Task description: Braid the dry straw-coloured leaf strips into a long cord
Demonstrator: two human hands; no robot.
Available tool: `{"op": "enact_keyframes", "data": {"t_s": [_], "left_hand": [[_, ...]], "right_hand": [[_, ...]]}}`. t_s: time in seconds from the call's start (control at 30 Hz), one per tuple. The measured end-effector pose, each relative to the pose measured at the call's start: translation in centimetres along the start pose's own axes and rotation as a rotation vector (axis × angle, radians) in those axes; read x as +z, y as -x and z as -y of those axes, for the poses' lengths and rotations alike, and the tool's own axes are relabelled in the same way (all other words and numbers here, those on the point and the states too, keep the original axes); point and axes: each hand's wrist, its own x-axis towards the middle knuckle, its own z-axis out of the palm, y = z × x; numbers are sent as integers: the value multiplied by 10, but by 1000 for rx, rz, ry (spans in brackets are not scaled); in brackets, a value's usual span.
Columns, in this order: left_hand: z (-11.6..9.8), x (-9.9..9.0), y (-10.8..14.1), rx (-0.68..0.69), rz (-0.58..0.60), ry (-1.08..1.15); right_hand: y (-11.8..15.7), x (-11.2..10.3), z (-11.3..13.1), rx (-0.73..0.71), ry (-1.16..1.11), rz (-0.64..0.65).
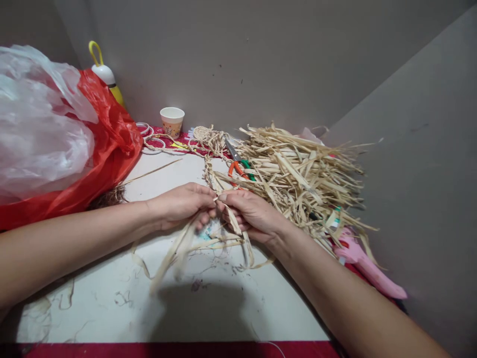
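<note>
My left hand (192, 205) and my right hand (251, 213) meet over the middle of the white board, thumbs and fingertips pinched close together. Between them is a braid (209, 171) of pale dry straw, its finished length running away toward the back. Loose straw strips (234, 219) hang from under my right fingers. More strips (173, 256) trail below my left hand, slightly blurred. Just beyond my right hand lie scissors (237, 166) with orange and green handles, partly covered by a large heap of straw strips (301, 174).
At left bulges a red plastic bag (115, 134) with a clear bag (40, 134). Behind are a yellow-and-white bottle (106, 77), a paper cup (172, 122), white rings (153, 146) and a coiled braid (204, 134). A pink glue gun (368, 263) lies at right. Grey walls close in the back and right.
</note>
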Motion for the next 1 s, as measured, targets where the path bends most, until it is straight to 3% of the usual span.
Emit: {"op": "enact_keyframes", "data": {"t_s": [0.17,0.33,0.6,0.77,1.0], "left_hand": [[0,-2,-1,158,-147,-371],[1,-10,-6,308,-140,-615],[-2,-9,-4,100,-59,-399],[2,-11,-5,41,-19,-261],[3,-8,-7,37,-119,-295]], "right_hand": [[0,-3,-1,7,62,50],[1,-4,-1,-20,142,84],[2,-11,-4,-89,363,76],[5,-11,0,-182,565,71],[8,-5,1,-264,829,18]]}}
